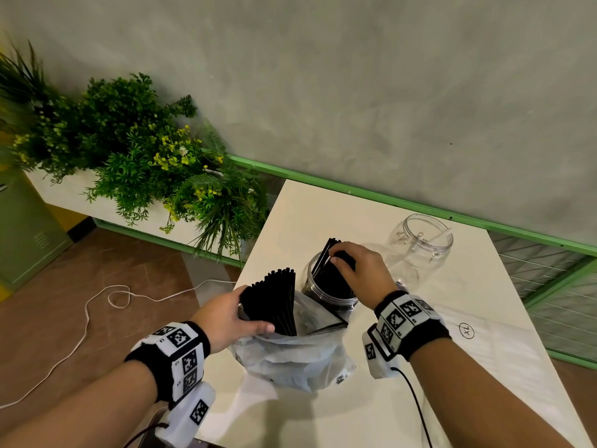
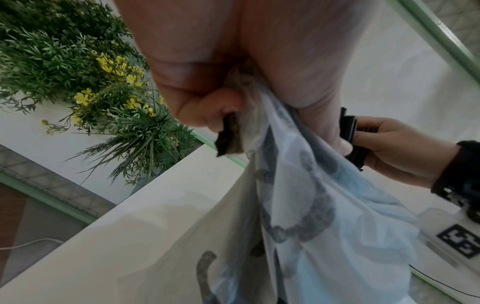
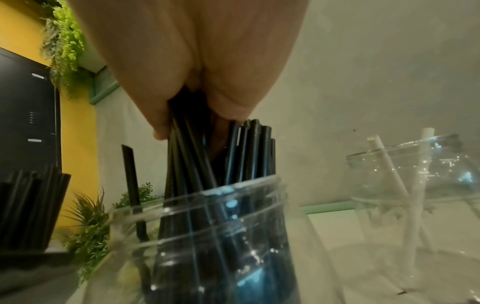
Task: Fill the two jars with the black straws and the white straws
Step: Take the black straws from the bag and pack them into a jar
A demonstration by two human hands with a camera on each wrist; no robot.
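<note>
- Two clear jars stand on the white table (image 1: 371,399): the near jar (image 1: 326,286) directly under the right hand (image 1: 361,273), the far jar (image 1: 420,240) beyond it and off to its outer side.
- Right hand: its fingers are curled round a clutch of black straws (image 3: 197,144) whose lower ends are already inside the near jar. These straws stand close to upright, long axis running down from the palm into the jar mouth, a few leaning against the rim.
- Left hand (image 1: 226,315): it grips a second, fanned bundle of black straws (image 1: 274,302) together with the mouth of a thin plastic bag (image 1: 290,357). This bundle points up and away from the palm, its tips just beside the near jar on the side facing the right hand.
- White straws (image 3: 387,164): only a couple show, leaning inside the far jar, well apart from either hand.
- What the next move turns on, as I judge it: the left hand's bundle lies nearer the near jar than anything else. Its long axis is already almost in line with the jar opening, so a short carry toward the right hand would bring it over the mouth.
- Risk, as a guess: the jar looks crowded, so new straws may catch on those already standing.
</note>
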